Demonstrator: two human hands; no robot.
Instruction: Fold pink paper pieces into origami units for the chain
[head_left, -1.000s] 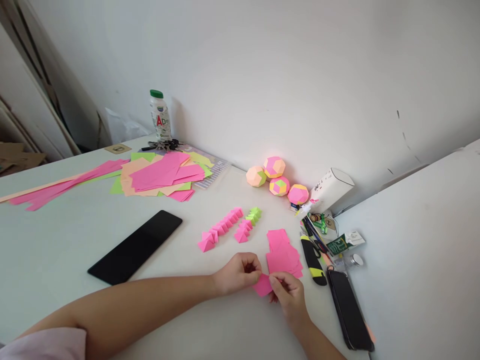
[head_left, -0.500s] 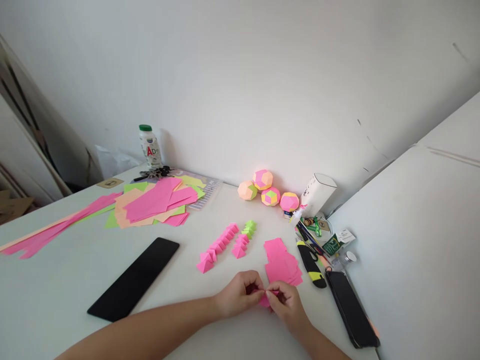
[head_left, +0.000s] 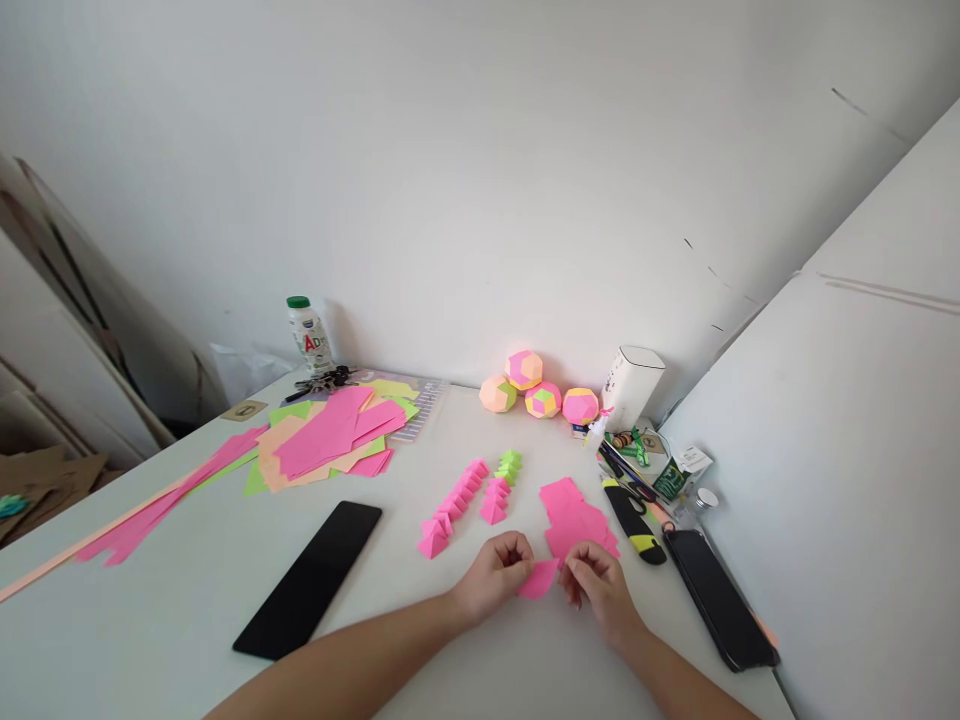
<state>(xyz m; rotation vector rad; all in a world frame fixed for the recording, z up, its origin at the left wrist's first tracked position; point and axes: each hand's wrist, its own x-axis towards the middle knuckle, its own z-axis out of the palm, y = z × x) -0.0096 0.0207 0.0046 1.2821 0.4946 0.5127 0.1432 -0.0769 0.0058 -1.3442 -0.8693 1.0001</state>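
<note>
My left hand (head_left: 496, 580) pinches a small pink paper piece (head_left: 540, 579) between thumb and fingers, above the table. At the paper's right corner, the curled fingers of my right hand (head_left: 602, 590) close together; how much paper lies between them is hard to see. Just beyond the hands lies a loose pile of pink paper pieces (head_left: 574, 520). Farther left stand a long row of folded pink paper units (head_left: 456, 503) and a shorter row, pink in front (head_left: 495, 500) and green behind (head_left: 510, 466).
Faceted paper balls (head_left: 523, 370) sit by the wall near a white container (head_left: 632, 385). A black-and-yellow utility knife (head_left: 634, 522) and a phone (head_left: 716, 598) lie right. Left are a black slab (head_left: 309, 580), coloured paper sheets (head_left: 322, 435) and a bottle (head_left: 310, 335).
My hands have moved apart slightly, and the pink paper now shows flatter between them. The whole view has shifted, with table things appearing lower and farther right.
</note>
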